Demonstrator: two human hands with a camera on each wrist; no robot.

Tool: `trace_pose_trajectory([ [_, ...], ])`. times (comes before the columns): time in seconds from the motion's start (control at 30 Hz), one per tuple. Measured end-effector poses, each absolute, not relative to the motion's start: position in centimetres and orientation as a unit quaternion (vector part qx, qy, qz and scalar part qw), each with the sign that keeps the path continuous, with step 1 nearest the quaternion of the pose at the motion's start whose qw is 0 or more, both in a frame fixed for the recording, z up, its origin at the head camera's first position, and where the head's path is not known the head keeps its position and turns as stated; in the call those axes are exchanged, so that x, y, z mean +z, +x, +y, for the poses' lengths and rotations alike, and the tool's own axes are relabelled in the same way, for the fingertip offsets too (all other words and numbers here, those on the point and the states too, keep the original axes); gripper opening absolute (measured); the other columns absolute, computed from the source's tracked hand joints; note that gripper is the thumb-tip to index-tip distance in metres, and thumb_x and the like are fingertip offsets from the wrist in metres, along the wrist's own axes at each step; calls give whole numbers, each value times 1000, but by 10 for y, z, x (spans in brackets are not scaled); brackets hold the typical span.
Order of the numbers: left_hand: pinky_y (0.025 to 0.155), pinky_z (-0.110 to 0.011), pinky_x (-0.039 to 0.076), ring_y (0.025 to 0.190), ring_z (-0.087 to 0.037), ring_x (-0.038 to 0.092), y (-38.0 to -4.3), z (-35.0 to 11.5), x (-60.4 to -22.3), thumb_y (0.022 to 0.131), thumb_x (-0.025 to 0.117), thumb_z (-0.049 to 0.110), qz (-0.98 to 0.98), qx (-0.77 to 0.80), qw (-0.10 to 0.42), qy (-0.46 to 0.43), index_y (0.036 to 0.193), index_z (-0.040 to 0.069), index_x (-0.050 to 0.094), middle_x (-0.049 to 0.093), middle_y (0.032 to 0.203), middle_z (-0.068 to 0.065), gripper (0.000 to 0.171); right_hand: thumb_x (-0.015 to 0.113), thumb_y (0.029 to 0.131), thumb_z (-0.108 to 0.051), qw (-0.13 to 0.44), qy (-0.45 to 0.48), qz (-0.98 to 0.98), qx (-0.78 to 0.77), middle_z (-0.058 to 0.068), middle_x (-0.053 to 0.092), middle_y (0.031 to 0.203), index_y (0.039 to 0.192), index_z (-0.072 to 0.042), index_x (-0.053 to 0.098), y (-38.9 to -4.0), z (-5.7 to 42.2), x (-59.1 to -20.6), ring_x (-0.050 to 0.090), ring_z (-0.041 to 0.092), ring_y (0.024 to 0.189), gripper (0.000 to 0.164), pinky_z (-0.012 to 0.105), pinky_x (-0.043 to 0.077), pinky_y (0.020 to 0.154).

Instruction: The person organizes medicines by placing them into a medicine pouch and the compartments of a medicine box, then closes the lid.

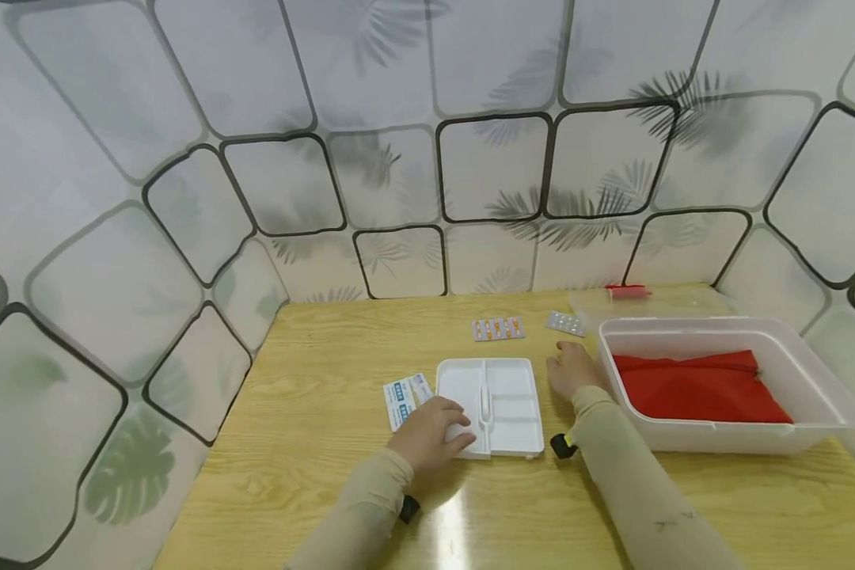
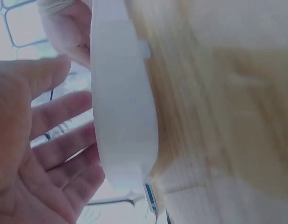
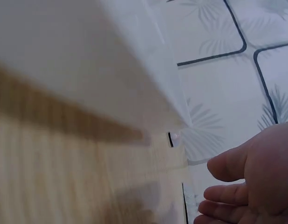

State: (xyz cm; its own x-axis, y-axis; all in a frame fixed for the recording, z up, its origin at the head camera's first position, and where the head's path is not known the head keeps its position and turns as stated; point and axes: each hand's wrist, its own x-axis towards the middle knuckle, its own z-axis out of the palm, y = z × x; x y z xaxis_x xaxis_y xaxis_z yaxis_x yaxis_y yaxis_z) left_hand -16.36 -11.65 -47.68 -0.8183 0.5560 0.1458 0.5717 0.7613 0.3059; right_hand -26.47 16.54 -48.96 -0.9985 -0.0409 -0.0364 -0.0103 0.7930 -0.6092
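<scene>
A white case (image 1: 516, 396) lies on the table, divided into several compartments with a slim white bar down the middle. My left hand (image 1: 431, 431) reaches over its front left corner, fingers spread and slightly bent. In the left wrist view those fingertips come right at the case's side wall (image 2: 123, 93). A white and blue printed packet (image 1: 401, 400) lies just beyond that hand, partly hidden. My right hand (image 1: 570, 370) is between the case and a plastic bin, holding nothing; its fingers look relaxed in the right wrist view. A silver blister pack (image 1: 566, 323) lies just past its fingers.
Behind the case lies a blister pack of orange capsules (image 1: 499, 328). On the right, the translucent bin (image 1: 684, 435) contains a red zipped pouch (image 1: 698, 388). A clear lid (image 1: 684, 301) with a red item (image 1: 628, 292) sits behind it. Patterned walls (image 1: 495, 170) enclose the table.
</scene>
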Motion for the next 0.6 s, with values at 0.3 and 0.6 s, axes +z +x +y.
trace_pose_trajectory([
  [0.3,109,-43,32,137,-31,34,-167,-127,-481,85,69,46,-958,-166,-9,-235,128,10,59,44,144,-11,57,34,92,-10,72,-16,959,-273,41,20,144,137,23,24,-298,156,-480,17,52,136,56,53,16,113],
  [0.6,111,-41,29,139,-28,32,-170,-128,-487,85,67,51,-960,-159,-9,-232,128,12,59,44,145,-8,58,38,85,-10,131,-20,962,-237,43,26,140,133,24,30,-329,163,-496,22,52,133,60,49,17,114],
])
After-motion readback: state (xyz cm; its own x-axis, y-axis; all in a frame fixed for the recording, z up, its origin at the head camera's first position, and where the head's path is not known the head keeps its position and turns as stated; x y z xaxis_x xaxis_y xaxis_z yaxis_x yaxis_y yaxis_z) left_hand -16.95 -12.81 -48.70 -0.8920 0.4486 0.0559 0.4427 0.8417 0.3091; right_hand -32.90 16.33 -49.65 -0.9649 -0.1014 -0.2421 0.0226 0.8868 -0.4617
